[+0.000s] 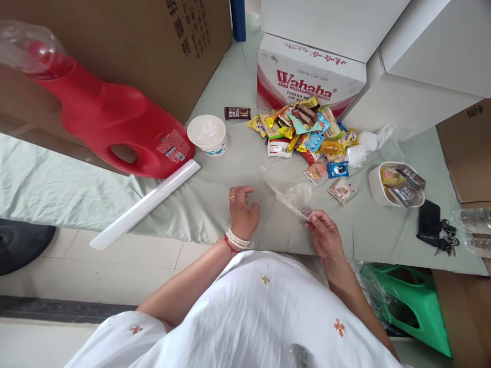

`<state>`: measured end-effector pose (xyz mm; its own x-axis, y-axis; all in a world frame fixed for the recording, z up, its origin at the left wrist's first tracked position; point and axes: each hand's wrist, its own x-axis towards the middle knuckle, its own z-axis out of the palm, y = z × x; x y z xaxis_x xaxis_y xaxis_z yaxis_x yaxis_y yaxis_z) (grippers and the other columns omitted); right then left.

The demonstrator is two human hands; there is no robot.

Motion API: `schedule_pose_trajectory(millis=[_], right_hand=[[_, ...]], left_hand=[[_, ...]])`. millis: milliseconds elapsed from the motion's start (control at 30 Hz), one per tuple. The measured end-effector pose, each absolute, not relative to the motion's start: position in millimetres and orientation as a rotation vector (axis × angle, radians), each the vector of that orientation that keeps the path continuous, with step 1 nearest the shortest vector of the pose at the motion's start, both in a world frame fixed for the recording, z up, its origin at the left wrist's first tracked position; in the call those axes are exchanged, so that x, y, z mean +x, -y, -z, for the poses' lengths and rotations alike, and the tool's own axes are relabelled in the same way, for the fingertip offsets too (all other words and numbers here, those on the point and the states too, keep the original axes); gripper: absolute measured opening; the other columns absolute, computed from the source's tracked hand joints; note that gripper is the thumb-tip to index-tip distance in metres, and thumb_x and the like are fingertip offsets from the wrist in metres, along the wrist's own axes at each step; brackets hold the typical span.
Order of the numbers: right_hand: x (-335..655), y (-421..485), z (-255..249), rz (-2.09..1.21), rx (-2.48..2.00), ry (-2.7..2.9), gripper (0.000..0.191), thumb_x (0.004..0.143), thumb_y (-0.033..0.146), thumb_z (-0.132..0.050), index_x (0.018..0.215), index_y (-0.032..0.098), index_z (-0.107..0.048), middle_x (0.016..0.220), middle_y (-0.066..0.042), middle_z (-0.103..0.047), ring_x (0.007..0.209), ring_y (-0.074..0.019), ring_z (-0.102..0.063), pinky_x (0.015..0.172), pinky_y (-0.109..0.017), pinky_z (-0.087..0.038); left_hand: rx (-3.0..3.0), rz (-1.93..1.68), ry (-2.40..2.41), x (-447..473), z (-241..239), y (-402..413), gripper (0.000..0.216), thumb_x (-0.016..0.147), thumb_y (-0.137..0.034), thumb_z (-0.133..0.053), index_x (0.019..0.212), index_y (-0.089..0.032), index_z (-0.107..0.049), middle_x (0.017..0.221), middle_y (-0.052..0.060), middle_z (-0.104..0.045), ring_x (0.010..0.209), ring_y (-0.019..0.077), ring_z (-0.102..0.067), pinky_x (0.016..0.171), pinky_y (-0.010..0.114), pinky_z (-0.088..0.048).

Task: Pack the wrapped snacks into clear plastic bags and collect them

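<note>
My right hand pinches the near edge of a clear plastic bag that stretches away over the pale green cloth. My left hand hovers just left of the bag with its fingers curled and apart, holding nothing; it wears a ring and a bead bracelet. Beyond the bag lies a pile of wrapped snacks. A white bowl at the right holds a few snack packets. An empty white paper bowl stands at the left.
A red detergent jug lies on its side, with a long white strip beside it. A Wahaha carton and cardboard boxes stand behind. A black pouch with keys and a green stool are at the right.
</note>
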<state>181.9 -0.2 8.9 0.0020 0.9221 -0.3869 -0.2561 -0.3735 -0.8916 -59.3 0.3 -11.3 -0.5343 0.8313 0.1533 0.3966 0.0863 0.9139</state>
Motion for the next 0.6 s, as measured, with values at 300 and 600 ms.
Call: schedule_pose_trajectory(millis=[300, 600], right_hand=[[177, -5, -14, -1.614, -1.148, 0.924, 0.02, 0.077, 0.037, -0.082, 0.073, 0.025, -0.068, 0.104, -0.001, -0.076, 0.107, -0.0236, -0.066, 0.1, -0.039, -0.048], [205, -7, -29, -1.469, -1.104, 1.093, 0.011, 0.081, 0.032, -0.077, 0.074, 0.026, -0.072, 0.132, -0.001, -0.071, 0.133, -0.0314, -0.062, 0.119, -0.051, -0.041]], left_hand=[[2.354, -1.132, -1.168, -46, -43, -49, 0.038, 0.1, -0.037, -0.053, 0.136, -0.026, -0.064, 0.139, 0.012, -0.067, 0.143, 0.0288, -0.053, 0.123, 0.052, -0.031], [2.488, -0.629, -1.155, -52, -20, -71, 0.02, 0.088, -0.039, -0.07, 0.088, -0.022, -0.079, 0.135, 0.014, -0.068, 0.154, 0.0422, -0.036, 0.126, 0.074, -0.004]])
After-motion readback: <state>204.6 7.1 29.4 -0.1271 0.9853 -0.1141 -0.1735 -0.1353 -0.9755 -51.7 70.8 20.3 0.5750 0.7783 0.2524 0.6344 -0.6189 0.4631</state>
